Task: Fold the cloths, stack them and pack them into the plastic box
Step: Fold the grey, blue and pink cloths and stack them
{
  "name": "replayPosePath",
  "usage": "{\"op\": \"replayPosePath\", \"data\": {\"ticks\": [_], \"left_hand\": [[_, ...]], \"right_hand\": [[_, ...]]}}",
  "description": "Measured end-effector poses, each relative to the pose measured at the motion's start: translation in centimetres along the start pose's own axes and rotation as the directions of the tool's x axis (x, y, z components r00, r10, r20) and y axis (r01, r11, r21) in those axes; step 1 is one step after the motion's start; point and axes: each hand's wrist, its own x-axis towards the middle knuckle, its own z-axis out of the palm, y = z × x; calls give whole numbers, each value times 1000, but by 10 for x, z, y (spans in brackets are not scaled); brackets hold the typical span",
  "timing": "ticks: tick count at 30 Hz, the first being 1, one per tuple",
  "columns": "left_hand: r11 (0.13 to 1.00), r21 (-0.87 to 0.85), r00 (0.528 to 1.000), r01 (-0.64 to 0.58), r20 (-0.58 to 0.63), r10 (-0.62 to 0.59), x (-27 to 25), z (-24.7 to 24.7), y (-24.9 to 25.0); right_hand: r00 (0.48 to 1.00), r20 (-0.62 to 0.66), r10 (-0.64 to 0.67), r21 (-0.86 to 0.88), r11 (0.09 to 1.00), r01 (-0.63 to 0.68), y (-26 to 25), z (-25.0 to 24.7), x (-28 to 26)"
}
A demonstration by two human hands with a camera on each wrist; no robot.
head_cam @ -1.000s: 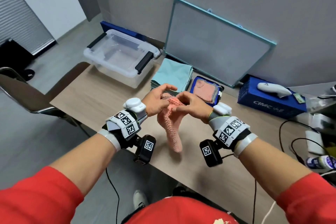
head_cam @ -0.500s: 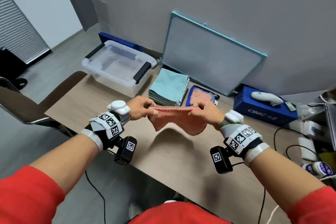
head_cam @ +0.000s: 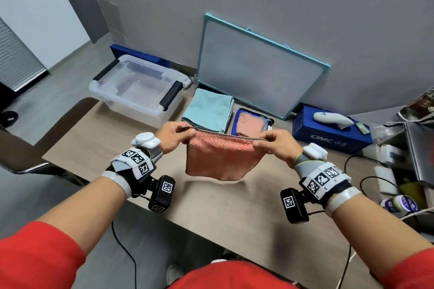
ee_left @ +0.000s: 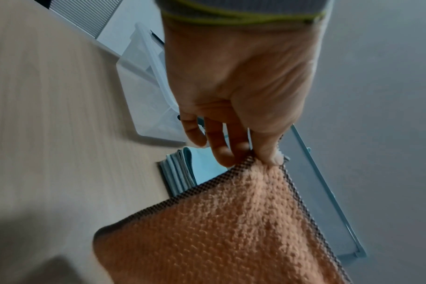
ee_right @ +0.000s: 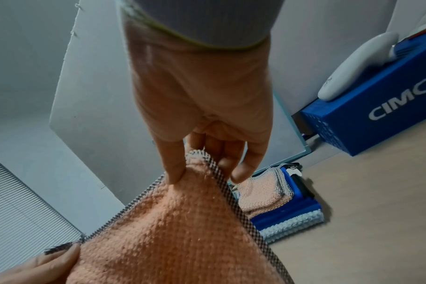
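Note:
A salmon-pink cloth (head_cam: 220, 159) with a checked border hangs stretched in the air above the table. My left hand (head_cam: 175, 135) pinches its upper left corner (ee_left: 263, 163). My right hand (head_cam: 273, 142) pinches the upper right corner (ee_right: 197, 163). Behind the cloth lies a stack of folded teal cloths (head_cam: 209, 109) (ee_left: 182, 173). Right of that stack sit a folded pink cloth (head_cam: 250, 122) (ee_right: 260, 192) on blue and white cloths (ee_right: 292, 217). The clear plastic box (head_cam: 136, 88) (ee_left: 146, 92) with black handles stands open at the back left.
A teal-framed whiteboard (head_cam: 260, 63) leans on the wall behind the stacks. A blue carton (head_cam: 328, 136) with a white device on top stands at the right, near cables and clutter (head_cam: 399, 171). A chair (head_cam: 21, 152) is left of the wooden table (head_cam: 223, 206).
The cloth went from hanging bunched between my close hands to being pulled out wide. My hands have moved apart along its top edge and it now hangs flat.

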Motion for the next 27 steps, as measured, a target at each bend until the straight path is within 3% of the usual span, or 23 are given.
{"op": "replayPosePath", "data": {"ticks": [7, 14, 19, 23, 25, 27], "left_hand": [[997, -49, 996, 65, -56, -68, 9, 10, 1], [996, -83, 981, -19, -193, 3, 7, 9, -4], [993, -111, 971, -28, -238, 1, -23, 25, -19], [983, -90, 985, 162, -50, -167, -54, 51, -64], [956, -44, 955, 291, 69, -288, -66, 61, -92], [920, -13, 916, 391, 106, -387, -71, 70, -115]], "right_hand": [[1000, -18, 24, 5, 1000, -24, 4, -3, -4], [989, -148, -21, 164, 985, 45, -2, -5, -11], [986, -166, -24, 143, 989, 49, 27, 13, -28], [991, -8, 136, 74, 988, -135, 82, 43, -47], [963, 113, 244, -19, 970, -243, 110, 59, -55], [929, 191, 318, -87, 948, -307, 130, 68, -59]]}}
